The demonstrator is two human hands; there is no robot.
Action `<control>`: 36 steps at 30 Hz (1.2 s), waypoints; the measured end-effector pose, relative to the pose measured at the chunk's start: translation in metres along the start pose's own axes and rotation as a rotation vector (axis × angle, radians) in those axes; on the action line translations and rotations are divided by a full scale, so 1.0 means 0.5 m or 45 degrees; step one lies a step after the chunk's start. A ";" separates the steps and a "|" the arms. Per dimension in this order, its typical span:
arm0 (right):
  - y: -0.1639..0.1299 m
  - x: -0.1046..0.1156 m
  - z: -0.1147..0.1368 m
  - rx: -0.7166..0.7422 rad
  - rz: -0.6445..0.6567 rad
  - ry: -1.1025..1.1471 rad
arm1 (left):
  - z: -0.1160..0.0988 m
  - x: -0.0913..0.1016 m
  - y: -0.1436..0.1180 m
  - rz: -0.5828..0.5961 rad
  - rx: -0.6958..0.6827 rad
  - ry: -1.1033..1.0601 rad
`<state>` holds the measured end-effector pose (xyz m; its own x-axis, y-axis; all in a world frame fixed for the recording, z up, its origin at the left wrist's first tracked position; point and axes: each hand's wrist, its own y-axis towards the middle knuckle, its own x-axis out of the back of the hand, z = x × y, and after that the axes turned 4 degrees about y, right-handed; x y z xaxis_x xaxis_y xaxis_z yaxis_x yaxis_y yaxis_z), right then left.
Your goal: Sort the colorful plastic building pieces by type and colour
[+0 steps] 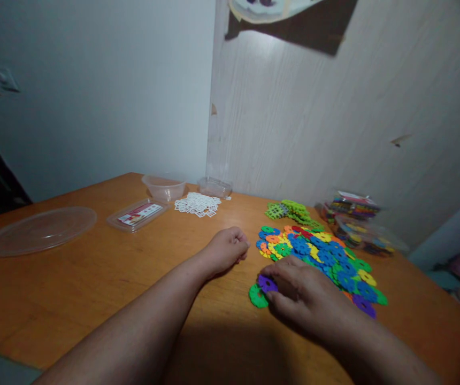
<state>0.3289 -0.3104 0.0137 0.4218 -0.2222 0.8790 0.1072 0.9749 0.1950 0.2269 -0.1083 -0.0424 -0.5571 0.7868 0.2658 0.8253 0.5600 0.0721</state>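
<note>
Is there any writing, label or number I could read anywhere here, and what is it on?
None can be read.
Card with red and white print in the clear flat box: too blurred.
Stacked colourful packs by the wall: print too small.
Poster at the top: only a cut-off edge shows.

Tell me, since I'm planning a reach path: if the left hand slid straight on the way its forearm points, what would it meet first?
Probably the near edge of the disc pile: the left hand, closed in a fist, points up and right, with only bare table between. Depth is unclear, so it might pass just behind.
</note>
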 end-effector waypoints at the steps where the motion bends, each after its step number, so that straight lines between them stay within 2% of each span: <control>1: 0.001 0.001 -0.007 -0.026 -0.028 -0.029 | 0.001 0.000 0.001 0.001 0.000 0.006; 8: 0.010 0.006 -0.060 -0.158 -0.096 -0.175 | -0.005 0.000 -0.002 -0.005 -0.005 -0.001; 15: 0.036 0.000 -0.117 -0.146 -0.376 -0.395 | -0.009 -0.004 -0.003 -0.015 0.000 0.008; 22: 0.052 -0.020 -0.123 -0.176 -0.193 -0.527 | -0.013 -0.002 -0.005 -0.013 0.003 0.022; 30: 0.048 -0.016 -0.135 -0.140 -0.338 -0.448 | -0.010 -0.001 -0.002 -0.005 -0.015 0.033; 33: 0.039 -0.009 -0.124 -0.115 -0.398 -0.337 | -0.016 -0.003 -0.006 -0.016 0.003 0.026; 36: 0.021 -0.004 -0.096 -0.046 -0.299 -0.079 | -0.017 -0.003 -0.007 -0.010 -0.005 0.009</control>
<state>0.3721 -0.3003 -0.0070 0.3253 -0.4404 0.8368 0.2284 0.8953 0.3824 0.2255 -0.1138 -0.0348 -0.5632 0.7804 0.2717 0.8211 0.5654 0.0783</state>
